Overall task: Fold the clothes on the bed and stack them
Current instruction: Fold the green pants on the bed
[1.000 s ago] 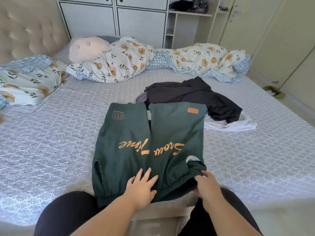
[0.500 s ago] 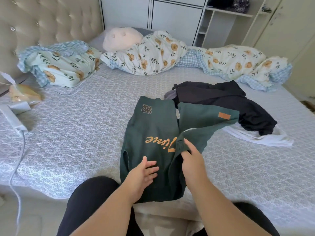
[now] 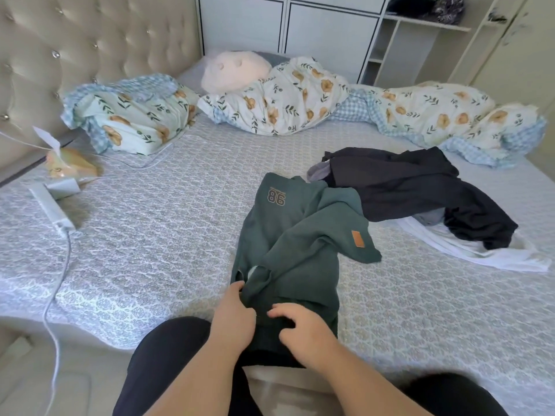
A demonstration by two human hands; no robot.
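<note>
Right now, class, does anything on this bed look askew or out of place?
Yes. The green sweatshirt lies crooked, its right half folded over unevenly. Behind it, dark clothes sprawl unfolded over a white garment.

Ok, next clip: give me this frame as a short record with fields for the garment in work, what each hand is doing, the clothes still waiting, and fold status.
garment in work: green sweatshirt, on the bed near the front edge
left hand: grips the sweatshirt's near left edge
right hand: fingers curled, resting on the near hem
waiting: dark garment lying over a white garment, right of the sweatshirt
fold status: right side folded across the left, still rumpled; no stack yet
</note>
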